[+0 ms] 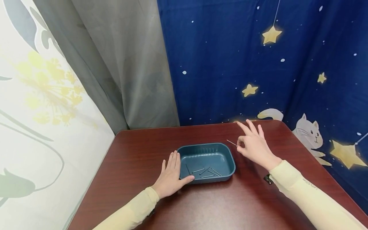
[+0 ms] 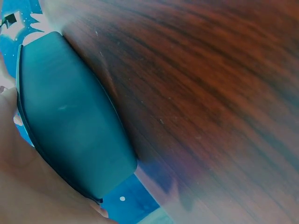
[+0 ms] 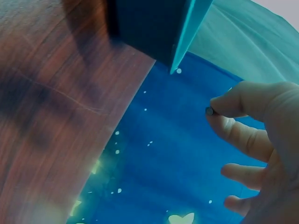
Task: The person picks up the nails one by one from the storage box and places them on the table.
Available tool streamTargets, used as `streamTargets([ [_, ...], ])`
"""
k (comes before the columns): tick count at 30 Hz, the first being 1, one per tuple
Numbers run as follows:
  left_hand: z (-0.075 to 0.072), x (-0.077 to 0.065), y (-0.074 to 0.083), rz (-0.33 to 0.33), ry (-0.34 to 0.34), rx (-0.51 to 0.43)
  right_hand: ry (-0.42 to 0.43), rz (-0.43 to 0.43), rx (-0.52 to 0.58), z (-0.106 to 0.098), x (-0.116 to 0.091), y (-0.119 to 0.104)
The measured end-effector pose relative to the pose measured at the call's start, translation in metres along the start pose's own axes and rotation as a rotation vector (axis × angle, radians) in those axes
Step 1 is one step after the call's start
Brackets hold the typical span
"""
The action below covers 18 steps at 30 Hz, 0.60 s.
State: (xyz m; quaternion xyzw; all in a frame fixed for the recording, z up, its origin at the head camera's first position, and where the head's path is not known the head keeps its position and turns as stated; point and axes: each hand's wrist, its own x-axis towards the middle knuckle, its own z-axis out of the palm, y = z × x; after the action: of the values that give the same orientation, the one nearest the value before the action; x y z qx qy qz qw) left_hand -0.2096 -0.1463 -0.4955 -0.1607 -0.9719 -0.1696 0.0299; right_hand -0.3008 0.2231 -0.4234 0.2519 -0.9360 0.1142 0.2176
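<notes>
A dark teal plastic tray stands on the table with several thin nails lying loose near its front side. My left hand rests against the tray's left end, fingers straight along the rim and thumb over the front corner; the left wrist view shows the tray's outer wall beside that hand. To the right of the tray and above the table, my right hand pinches a single nail between thumb and index finger, the other fingers spread. In the right wrist view the nail's round head shows at the fingertips.
The reddish-brown wooden table extends around the tray. Behind its far edge hang a grey curtain and a blue curtain with stars. A white patterned surface stands at the left.
</notes>
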Motion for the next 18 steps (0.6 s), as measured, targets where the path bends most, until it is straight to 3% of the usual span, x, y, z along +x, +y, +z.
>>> streamTargets([
  [10,0.0,0.0,-0.001,0.011,0.008,0.005,-0.024,0.075,0.012,0.011,-0.014,0.014],
  [18,0.0,-0.001,0.0,0.006,-0.003,0.015,-0.114,0.146,0.013,0.023,-0.026,0.022],
])
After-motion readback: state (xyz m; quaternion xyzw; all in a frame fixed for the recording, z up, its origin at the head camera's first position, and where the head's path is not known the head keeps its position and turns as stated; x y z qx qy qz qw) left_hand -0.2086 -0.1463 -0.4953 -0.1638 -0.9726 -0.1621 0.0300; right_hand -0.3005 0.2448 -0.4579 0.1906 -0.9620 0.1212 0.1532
